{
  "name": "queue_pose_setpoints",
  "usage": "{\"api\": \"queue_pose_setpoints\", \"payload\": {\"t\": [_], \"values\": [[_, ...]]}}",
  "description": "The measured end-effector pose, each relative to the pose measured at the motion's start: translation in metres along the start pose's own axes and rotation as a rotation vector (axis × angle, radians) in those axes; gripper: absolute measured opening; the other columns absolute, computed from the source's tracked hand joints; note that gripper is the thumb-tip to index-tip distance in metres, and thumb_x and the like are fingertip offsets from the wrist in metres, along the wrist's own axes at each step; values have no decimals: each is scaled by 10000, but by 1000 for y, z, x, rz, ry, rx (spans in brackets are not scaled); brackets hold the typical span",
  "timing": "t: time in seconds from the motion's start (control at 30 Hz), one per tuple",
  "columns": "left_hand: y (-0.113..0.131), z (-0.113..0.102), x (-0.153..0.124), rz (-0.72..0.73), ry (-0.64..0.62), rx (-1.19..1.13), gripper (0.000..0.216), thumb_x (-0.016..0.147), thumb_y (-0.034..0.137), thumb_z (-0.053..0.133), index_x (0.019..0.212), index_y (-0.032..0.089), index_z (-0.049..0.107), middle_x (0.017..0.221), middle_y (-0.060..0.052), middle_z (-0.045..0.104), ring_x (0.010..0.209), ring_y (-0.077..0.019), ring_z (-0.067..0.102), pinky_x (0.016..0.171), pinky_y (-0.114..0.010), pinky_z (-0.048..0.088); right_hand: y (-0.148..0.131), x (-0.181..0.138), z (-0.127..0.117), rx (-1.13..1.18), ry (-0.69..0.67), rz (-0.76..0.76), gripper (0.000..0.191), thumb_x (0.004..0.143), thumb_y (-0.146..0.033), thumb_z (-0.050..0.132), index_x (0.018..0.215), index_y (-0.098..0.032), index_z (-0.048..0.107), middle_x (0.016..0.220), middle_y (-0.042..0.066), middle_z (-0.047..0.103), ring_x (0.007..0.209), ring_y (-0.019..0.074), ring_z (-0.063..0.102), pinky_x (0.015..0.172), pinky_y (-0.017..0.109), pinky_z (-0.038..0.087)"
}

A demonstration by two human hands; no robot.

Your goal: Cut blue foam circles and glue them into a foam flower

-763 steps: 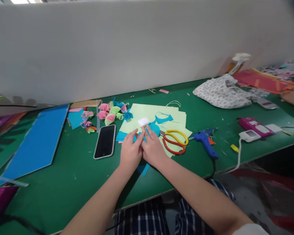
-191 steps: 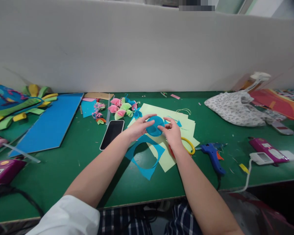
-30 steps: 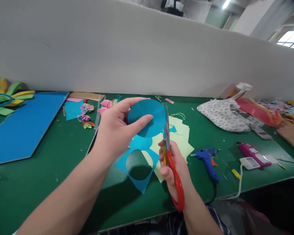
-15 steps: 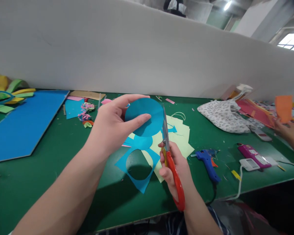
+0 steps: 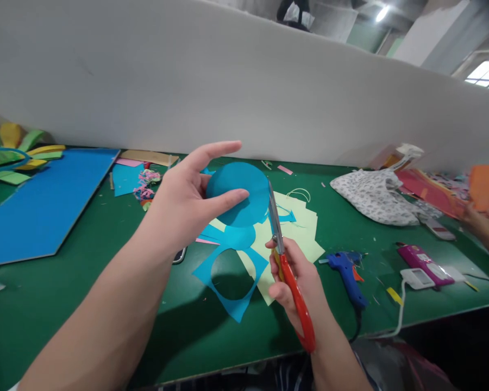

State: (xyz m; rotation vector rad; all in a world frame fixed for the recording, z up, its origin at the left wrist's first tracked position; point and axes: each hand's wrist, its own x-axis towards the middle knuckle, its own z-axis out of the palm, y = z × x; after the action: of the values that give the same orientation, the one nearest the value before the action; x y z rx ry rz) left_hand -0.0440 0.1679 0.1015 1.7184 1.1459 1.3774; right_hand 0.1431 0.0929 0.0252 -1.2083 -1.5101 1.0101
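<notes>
As the left hand (image 5: pixel 180 196), forefinger (image 5: pixel 225 147) outstretched, pinches a blue disc (image 5: pixel 238 179), the right hand (image 5: pixel 305 274) grips scissors (image 5: pixel 287 267) perhaps touching it.

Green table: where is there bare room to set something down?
Bare green table shows between the blue board and left forearm, and in front of the blue offcut. It is crowded beneath the blue disc, where light-green sheets lie, and around the purple device.

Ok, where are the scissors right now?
In the head view, right of centre, the scissors are in the right hand, pointing up by the right edge of the blue circle held by the left hand.
</notes>
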Motion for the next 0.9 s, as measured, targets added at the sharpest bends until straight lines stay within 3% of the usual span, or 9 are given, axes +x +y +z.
{"api": "queue_pose_setpoints", "payload": {"t": [0.3, 0.57, 0.77, 0.9], "values": [[1, -3, 1, 30, 11, 34, 651, 699, 251, 756, 1307, 304, 529, 539, 58, 491, 459, -83, 466, 375, -170, 434, -7, -3, 4, 1, 33, 28, 745, 580, -796, 600, 1057, -226, 558, 653, -35, 423, 542, 122, 384, 493, 260, 367], [1, -2, 2, 40, 49, -9, 671, 683, 216, 764, 1307, 282, 527, 626, 35, 565, 505, -88, 498, 416, -184, 470, -1, -2, 2, -22, 10, -13, 699, 619, -764, 613, 1064, -228, 556, 647, -39, 416, 529, 116, 375, 477, 250, 351], [-3, -3, 3, 83, 58, 16, 655, 690, 252, 771, 1293, 339, 530, 850, 0, 638, 554, -86, 515, 442, -200, 492, -5, -3, 4, -34, 43, 2, 713, 602, -782, 603, 1047, -226, 579, 628, -42, 417, 515, 113, 375, 475, 255, 359], [-2, -3, 2, 80, 66, 19, 660, 675, 248, 780, 1284, 333, 543, 823, -2, 633, 538, -85, 501, 417, -189, 472, 1, -1, 3, -21, 16, -12, 834, 537, -824, 590, 1118, -227, 557, 713, -1, 495, 580, 140, 447, 507, 269, 416]]}}
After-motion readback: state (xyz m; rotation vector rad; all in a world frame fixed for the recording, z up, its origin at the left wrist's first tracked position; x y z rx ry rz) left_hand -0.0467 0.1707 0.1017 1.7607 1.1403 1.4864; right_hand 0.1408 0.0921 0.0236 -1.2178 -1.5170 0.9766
